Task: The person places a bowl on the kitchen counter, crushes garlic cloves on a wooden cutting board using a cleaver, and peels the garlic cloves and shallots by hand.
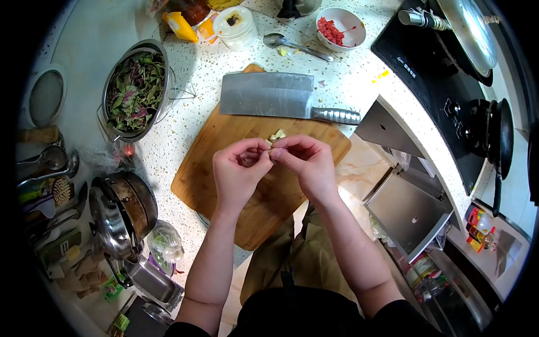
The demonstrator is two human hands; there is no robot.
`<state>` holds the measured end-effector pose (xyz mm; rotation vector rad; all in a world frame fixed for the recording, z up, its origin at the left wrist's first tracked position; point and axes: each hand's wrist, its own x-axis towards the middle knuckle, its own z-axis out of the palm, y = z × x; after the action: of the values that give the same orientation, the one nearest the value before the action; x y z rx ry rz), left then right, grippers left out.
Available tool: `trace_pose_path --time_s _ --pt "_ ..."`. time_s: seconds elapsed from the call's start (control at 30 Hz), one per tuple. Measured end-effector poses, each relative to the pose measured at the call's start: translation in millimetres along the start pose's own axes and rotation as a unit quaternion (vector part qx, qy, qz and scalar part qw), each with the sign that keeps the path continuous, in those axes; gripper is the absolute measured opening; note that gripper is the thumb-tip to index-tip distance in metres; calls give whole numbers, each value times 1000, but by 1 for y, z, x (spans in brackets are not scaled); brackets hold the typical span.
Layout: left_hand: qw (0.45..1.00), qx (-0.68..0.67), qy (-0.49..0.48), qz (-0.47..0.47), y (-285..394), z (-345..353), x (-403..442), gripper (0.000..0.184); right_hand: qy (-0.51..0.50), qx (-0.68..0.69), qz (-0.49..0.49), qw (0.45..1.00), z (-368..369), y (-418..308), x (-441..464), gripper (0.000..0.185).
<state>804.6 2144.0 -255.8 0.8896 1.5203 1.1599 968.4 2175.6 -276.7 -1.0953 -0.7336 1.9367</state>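
Observation:
My left hand (238, 168) and my right hand (306, 167) meet over the wooden cutting board (208, 160), fingertips pinched together around something small that I cannot make out. Just beyond the fingertips, a few pale garlic-like pieces (278, 135) lie on the board. A wide cleaver (266, 94) rests across the board's far edge, its metal handle (336, 115) pointing right.
A colander of leafy greens (135, 92) stands at the left, above stacked pots (126, 208). At the back are a white tub (234, 28), a spoon (297, 46) and a bowl of red meat (341, 29). A black stove (432, 84) and an open drawer (409, 213) are at right.

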Motion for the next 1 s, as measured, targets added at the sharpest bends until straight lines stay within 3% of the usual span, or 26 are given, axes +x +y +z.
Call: trace_pose_path --time_s 0.4,0.47,0.5,0.53,0.57,0.6,0.63,0.67,0.73,0.77,0.83,0.9,0.97,1.0 --pt "991 -117 0 -73 -23 -6 11 13 14 -49 0 999 1 4 4 15" --pt "998 13 -15 -58 -15 -8 12 12 16 -75 -14 997 -3 1 3 15" --pt "998 13 -13 -57 -13 -12 14 12 51 -271 -191 942 -15 -2 5 14" --pt "994 84 -51 -54 -10 -18 17 11 83 -446 -354 818 -27 -6 6 13" --pt "983 153 -89 -51 -7 -23 21 9 96 -488 -352 793 -41 -11 7 24" --pt "964 237 -122 25 -1 -26 29 8 96 -571 -377 723 -49 -23 10 36" --pt "964 236 -121 25 4 -28 38 8 94 -647 -397 644 -53 -35 14 47" --pt "927 333 -161 69 10 -28 47 9 93 -647 -397 644 -57 -39 19 47" --pt "853 458 -213 130 25 -25 64 15 53 -751 -332 569 -63 -43 30 66" --pt "854 458 -212 129 24 -22 71 15 52 -751 -332 569 -64 -47 35 66" --pt "848 434 -171 250 20 -19 79 16 1 -785 -245 569 -64 -55 48 69" --pt "850 429 -146 269 15 -16 74 16 -26 -779 -254 573 -68 -64 56 66" --pt "849 384 85 352 8 -14 61 11 -61 -792 -267 546 -71 -70 61 77" --pt "866 367 142 308 -3 -16 52 11 -60 -791 -268 546 -70 -74 62 77"
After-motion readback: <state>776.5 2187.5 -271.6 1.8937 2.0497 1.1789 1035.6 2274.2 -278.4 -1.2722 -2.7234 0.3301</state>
